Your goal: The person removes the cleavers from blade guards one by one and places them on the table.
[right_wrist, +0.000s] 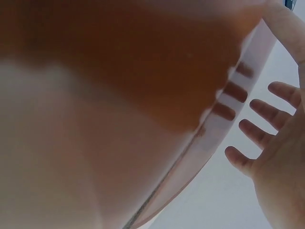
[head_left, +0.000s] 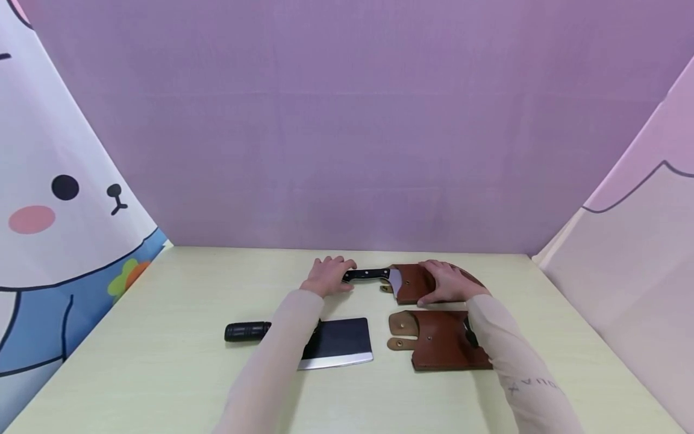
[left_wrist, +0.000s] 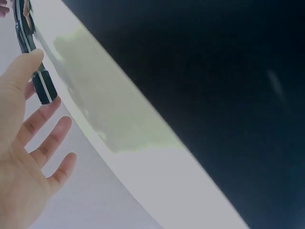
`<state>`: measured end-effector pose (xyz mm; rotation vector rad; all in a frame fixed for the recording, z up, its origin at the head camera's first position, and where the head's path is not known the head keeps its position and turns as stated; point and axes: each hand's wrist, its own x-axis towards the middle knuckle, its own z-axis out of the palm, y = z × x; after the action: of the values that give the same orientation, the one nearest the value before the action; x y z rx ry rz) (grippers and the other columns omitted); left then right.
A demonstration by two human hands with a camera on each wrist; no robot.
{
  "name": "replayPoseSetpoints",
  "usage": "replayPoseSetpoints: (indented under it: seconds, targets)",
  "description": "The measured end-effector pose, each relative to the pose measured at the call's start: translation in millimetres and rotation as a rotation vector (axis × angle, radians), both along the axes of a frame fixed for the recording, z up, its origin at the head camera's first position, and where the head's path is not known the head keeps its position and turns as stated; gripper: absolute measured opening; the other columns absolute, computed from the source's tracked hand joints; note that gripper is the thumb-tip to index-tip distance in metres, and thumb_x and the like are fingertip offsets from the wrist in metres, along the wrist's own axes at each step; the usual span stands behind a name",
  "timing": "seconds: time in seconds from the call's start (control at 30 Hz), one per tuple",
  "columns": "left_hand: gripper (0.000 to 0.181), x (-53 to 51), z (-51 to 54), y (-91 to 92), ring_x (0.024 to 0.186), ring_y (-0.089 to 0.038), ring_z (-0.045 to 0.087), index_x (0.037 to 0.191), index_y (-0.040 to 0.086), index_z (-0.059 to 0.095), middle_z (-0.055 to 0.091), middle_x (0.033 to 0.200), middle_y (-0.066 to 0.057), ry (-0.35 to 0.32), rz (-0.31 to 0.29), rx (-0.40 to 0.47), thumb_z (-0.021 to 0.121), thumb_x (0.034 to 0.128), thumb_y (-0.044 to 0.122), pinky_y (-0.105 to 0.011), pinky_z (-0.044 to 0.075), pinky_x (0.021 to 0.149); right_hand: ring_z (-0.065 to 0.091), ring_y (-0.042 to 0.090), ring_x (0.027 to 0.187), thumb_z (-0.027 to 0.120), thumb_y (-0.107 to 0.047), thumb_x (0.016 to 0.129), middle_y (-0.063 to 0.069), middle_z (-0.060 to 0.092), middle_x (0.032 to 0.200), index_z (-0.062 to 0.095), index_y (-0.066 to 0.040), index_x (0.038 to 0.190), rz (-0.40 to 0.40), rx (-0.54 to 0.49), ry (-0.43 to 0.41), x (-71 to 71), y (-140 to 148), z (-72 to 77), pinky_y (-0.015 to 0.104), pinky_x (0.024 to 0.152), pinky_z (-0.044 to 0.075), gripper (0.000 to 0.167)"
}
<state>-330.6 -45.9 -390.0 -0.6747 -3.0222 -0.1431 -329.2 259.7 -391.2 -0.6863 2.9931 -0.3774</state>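
In the head view my left hand (head_left: 328,277) lies at the butt of a knife's black handle (head_left: 368,275), thumb and forefinger on either side of it. The left wrist view shows the thumb (left_wrist: 34,58) across that handle (left_wrist: 45,88), the other fingers spread. That knife's blade sits in a curved brown leather sheath (head_left: 409,283). On the sheath rests my right hand (head_left: 447,282), palm down with fingers spread. Nearer to me lies a bare cleaver (head_left: 341,337) with a dark blade and bright edge, partly behind my left sleeve.
A second, squarer brown leather sheath (head_left: 444,346) with unfastened straps lies below the right hand, partly covered by the right forearm. The pale table (head_left: 190,289) meets a purple backdrop (head_left: 347,150). Printed cloth panels (head_left: 59,241) stand on both sides.
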Motion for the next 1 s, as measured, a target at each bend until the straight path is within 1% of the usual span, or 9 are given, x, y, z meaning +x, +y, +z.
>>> replayPoseSetpoints:
  seconds: [0.3, 0.43, 0.57, 0.73, 1.0]
  targets:
    - [0.048, -3.7, -4.2, 8.2, 0.109, -0.027, 0.052, 0.128, 0.028, 0.049, 0.057, 0.121, 0.000, -0.023, 0.004, 0.016, 0.064, 0.0835, 0.038, -0.050, 0.036, 0.094, 0.034, 0.040, 0.126, 0.080, -0.047, 0.061, 0.020, 0.040, 0.138, 0.031, -0.004, 0.140, -0.029, 0.014, -0.044, -4.5, -4.2, 1.9, 0.063, 0.099, 0.025, 0.102]
    - [0.046, -5.7, -7.0, 10.6, 0.108, -0.027, 0.052, 0.127, 0.028, 0.050, 0.057, 0.120, 0.000, -0.018, 0.002, 0.021, 0.063, 0.0843, 0.036, -0.050, 0.035, 0.094, 0.033, 0.040, 0.128, 0.080, -0.047, 0.060, 0.019, 0.038, 0.140, 0.029, -0.005, 0.141, -0.034, 0.009, -0.080, -5.9, -5.4, 3.0, 0.062, 0.100, 0.025, 0.104]
    - [0.044, -7.0, -8.7, 12.1, 0.108, -0.027, 0.052, 0.127, 0.028, 0.050, 0.058, 0.120, 0.000, -0.005, 0.011, 0.014, 0.062, 0.0852, 0.036, -0.049, 0.035, 0.094, 0.031, 0.040, 0.129, 0.080, -0.048, 0.061, 0.020, 0.036, 0.141, 0.028, -0.005, 0.142, -0.031, 0.025, -0.115, -10.6, -6.2, 3.7, 0.062, 0.099, 0.026, 0.106]
    - [0.042, -7.8, -8.2, 14.6, 0.109, -0.027, 0.053, 0.127, 0.027, 0.051, 0.058, 0.120, -0.001, 0.011, 0.014, 0.009, 0.062, 0.0861, 0.031, -0.050, 0.036, 0.094, 0.032, 0.039, 0.129, 0.080, -0.047, 0.061, 0.020, 0.034, 0.142, 0.026, -0.006, 0.143, -0.034, 0.038, -0.167, -15.2, -6.2, 6.0, 0.060, 0.099, 0.029, 0.106]
    - [0.039, -6.2, -5.8, 18.6, 0.108, -0.026, 0.054, 0.126, 0.027, 0.053, 0.058, 0.120, -0.001, 0.013, 0.035, -0.008, 0.061, 0.0875, 0.026, -0.051, 0.035, 0.096, 0.029, 0.040, 0.131, 0.081, -0.045, 0.061, 0.021, 0.030, 0.143, 0.022, -0.003, 0.143, 0.006, 0.033, -0.208, -21.0, -3.8, 4.1, 0.056, 0.101, 0.030, 0.109]
